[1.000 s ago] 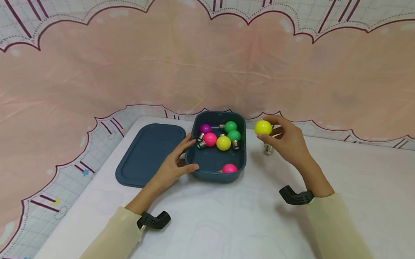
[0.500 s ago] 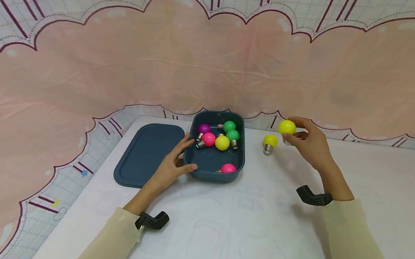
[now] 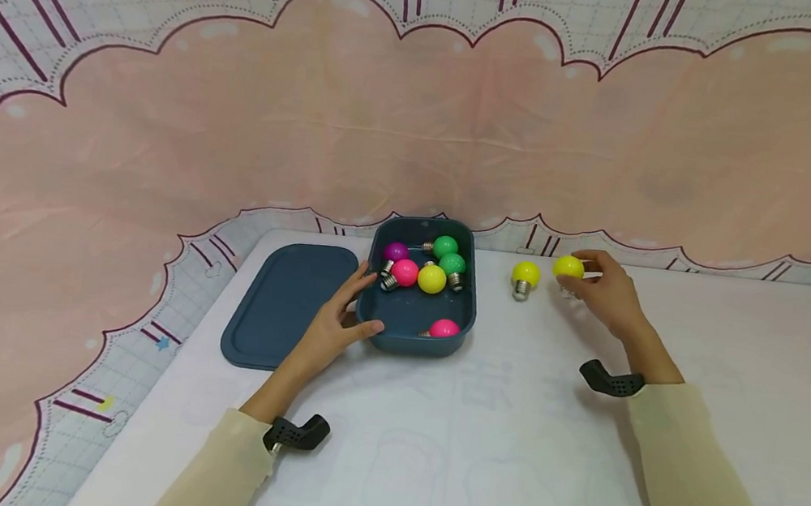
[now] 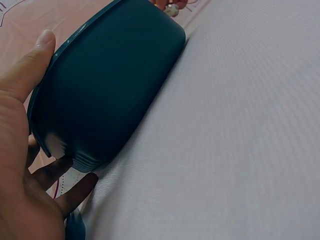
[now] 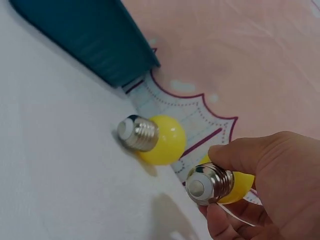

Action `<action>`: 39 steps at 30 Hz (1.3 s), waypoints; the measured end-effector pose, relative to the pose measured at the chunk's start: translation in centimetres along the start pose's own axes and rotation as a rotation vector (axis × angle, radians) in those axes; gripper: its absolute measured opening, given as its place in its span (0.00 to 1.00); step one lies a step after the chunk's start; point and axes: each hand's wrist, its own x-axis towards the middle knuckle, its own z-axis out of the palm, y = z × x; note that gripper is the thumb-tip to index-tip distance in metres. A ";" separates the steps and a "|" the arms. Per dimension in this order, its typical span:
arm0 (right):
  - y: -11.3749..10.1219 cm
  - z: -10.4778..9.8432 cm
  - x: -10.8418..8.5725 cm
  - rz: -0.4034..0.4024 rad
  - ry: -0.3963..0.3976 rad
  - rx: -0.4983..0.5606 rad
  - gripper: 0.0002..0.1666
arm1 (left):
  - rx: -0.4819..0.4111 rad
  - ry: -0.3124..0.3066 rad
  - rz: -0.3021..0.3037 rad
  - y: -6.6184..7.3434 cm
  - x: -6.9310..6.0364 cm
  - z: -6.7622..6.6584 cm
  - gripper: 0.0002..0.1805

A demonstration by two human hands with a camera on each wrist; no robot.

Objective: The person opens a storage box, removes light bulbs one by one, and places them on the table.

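Note:
My right hand (image 3: 610,299) pinches a yellow light bulb (image 3: 567,266) at the back of the table, right of the box. In the right wrist view, thumb and fingertips grip it around its silver screw base (image 5: 205,186). A second yellow bulb (image 3: 526,274) lies just left of it, base towards me. My left hand (image 3: 329,323) rests against the near left corner of a dark blue box (image 3: 411,346), thumb and fingers spread and fairly straight. Inside the box are purple, pink, green and yellow bulbs; one pink bulb (image 3: 445,328) lies apart near the front wall.
A flat dark blue lid (image 3: 286,307) lies left of the box, partly behind my left hand. White cloth covers the table (image 3: 488,456). A patterned peach curtain (image 3: 418,124) hangs behind the back edge.
My right hand has carried its yellow bulb rightward past the other yellow bulb, then lowered it towards the table. The second bulb has come into full view. My left hand stays at the box.

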 end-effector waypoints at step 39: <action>1.3 1.1 0.9 0.035 -0.106 -0.065 0.37 | -0.007 0.003 -0.006 -0.1 0.0 0.0 0.39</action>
